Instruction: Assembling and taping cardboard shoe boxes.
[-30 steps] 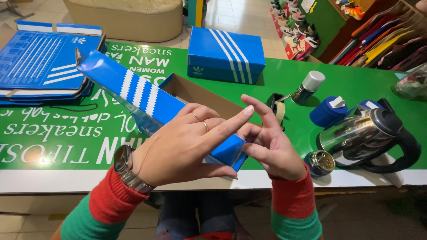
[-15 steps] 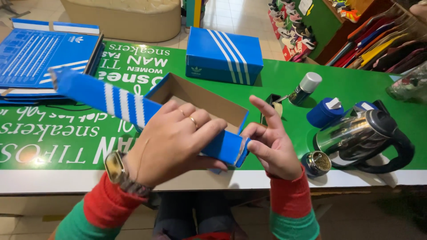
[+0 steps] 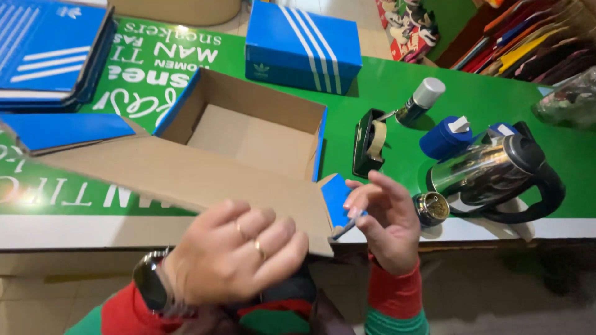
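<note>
**Listener:** What are the hands doing?

**Describer:** An open cardboard shoe box [image 3: 248,133], blue outside and brown inside, sits on a green table [image 3: 496,99]. Its long lid flap [image 3: 180,177] folds toward the person. The left hand [image 3: 236,260], blurred, lies over the flap's near edge with fingers curled; whether it grips cannot be told. The right hand [image 3: 385,220] is loose, its fingertips touching the small blue corner tab [image 3: 338,198].

**Listener:** What's nearby?

**Describer:** A closed blue striped box [image 3: 304,46] behind, a tape dispenser [image 3: 370,141] and a steel kettle [image 3: 496,177] to the right.

**Listener:** How should the fold be handled?

**Describer:** Probably by steadying the flap flat while the tab is creased squarely along its line, so the corner stays true.
</note>
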